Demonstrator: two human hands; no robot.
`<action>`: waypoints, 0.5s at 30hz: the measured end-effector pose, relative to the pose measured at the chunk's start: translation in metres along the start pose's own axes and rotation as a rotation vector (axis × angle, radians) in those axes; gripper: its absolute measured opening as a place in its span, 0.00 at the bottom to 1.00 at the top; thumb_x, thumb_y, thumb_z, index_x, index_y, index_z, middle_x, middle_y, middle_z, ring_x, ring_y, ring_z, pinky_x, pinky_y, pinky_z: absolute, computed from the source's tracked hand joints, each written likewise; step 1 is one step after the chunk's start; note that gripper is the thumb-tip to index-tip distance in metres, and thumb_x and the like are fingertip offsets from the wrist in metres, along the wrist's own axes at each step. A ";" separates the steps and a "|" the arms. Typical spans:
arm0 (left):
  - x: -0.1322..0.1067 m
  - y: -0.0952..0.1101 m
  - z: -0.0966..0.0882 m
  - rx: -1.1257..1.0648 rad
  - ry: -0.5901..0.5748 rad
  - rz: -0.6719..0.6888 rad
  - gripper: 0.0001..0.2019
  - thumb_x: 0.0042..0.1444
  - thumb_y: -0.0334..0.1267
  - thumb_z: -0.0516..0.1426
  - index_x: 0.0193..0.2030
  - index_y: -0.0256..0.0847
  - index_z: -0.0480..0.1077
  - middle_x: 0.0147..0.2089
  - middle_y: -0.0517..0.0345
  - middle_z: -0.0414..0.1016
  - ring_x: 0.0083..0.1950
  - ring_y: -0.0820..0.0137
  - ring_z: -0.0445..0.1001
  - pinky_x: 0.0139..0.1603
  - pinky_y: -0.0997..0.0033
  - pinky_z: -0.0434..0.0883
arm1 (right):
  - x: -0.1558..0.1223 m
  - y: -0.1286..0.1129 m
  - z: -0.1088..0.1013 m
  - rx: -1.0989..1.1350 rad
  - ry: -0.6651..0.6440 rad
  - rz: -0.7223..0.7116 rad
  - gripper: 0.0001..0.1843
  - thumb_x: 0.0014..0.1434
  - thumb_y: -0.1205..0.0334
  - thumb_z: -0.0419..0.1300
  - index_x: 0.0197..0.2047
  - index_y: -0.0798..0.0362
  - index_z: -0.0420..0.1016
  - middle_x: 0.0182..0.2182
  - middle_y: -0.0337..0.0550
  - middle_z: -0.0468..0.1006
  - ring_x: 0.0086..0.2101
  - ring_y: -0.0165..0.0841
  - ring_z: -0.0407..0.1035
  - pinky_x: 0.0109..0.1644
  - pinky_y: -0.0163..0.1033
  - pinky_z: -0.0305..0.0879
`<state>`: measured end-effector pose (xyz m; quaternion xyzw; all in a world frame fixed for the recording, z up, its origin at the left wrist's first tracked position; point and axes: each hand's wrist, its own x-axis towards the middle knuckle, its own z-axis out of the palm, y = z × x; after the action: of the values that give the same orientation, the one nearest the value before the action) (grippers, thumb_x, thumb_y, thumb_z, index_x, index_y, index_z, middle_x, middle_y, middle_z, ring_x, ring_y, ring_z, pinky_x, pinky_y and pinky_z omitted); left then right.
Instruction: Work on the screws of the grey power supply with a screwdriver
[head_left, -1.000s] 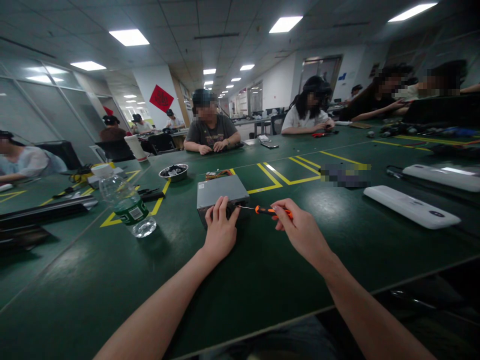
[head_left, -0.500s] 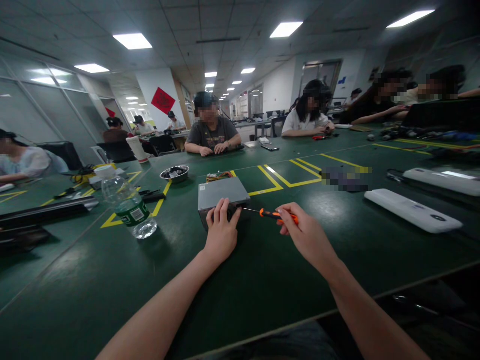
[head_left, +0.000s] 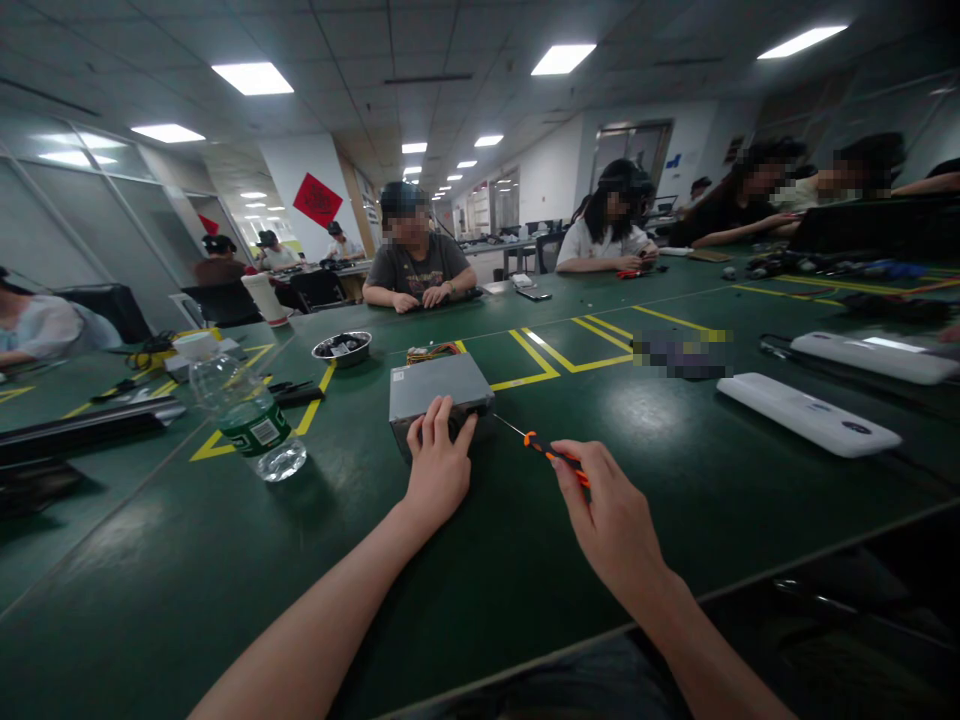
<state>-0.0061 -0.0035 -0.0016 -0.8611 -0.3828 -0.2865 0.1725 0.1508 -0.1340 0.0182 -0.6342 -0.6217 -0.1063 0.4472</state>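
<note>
A grey metal computer power supply (head_left: pixel 441 380) rests on the green table, a bundle of coloured wires (head_left: pixel 435 351) at its far side. My left hand (head_left: pixel 441 455) grips its near side, fingertips on the top edge and thumb toward the right corner. In my right hand (head_left: pixel 611 505) is a screwdriver (head_left: pixel 551 453) with an orange and black handle, held closed between thumb and fingers. Its thin shaft points up and left, with the tip close to the box's right near corner. Whether the tip touches the box I cannot tell.
A clear water bottle (head_left: pixel 251 425) stands left of the box. Behind it are a metal bowl (head_left: pixel 342 347) of small dark parts and a white cup (head_left: pixel 265 299). White flat devices (head_left: pixel 810 413) lie at the right. Several people sit around the table.
My right hand has moved down and slightly right, tilting the screwdriver so its handle sits lower. My left hand stays on the power supply. The whole view has shifted slightly.
</note>
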 end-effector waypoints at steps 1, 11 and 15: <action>0.000 0.000 0.000 0.001 0.002 -0.002 0.25 0.48 0.26 0.52 0.55 0.42 0.64 0.63 0.40 0.50 0.66 0.52 0.45 0.58 0.49 0.51 | 0.000 -0.001 0.001 -0.006 0.003 -0.002 0.11 0.64 0.60 0.44 0.44 0.53 0.64 0.36 0.46 0.71 0.35 0.34 0.70 0.35 0.38 0.66; 0.000 0.001 0.000 0.008 0.003 -0.001 0.25 0.48 0.26 0.52 0.55 0.42 0.64 0.63 0.39 0.50 0.65 0.52 0.47 0.58 0.49 0.52 | 0.002 0.000 0.002 -0.005 0.007 0.017 0.10 0.63 0.60 0.44 0.43 0.53 0.63 0.36 0.46 0.71 0.35 0.34 0.70 0.35 0.37 0.66; 0.000 0.001 0.000 0.000 0.011 -0.001 0.25 0.48 0.26 0.51 0.55 0.42 0.64 0.63 0.40 0.51 0.65 0.52 0.47 0.58 0.49 0.52 | 0.002 0.000 0.003 -0.010 0.000 0.020 0.11 0.64 0.60 0.44 0.44 0.53 0.63 0.36 0.46 0.71 0.35 0.33 0.70 0.35 0.37 0.66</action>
<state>-0.0050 -0.0044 -0.0020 -0.8593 -0.3824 -0.2915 0.1742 0.1501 -0.1306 0.0179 -0.6427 -0.6149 -0.1049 0.4448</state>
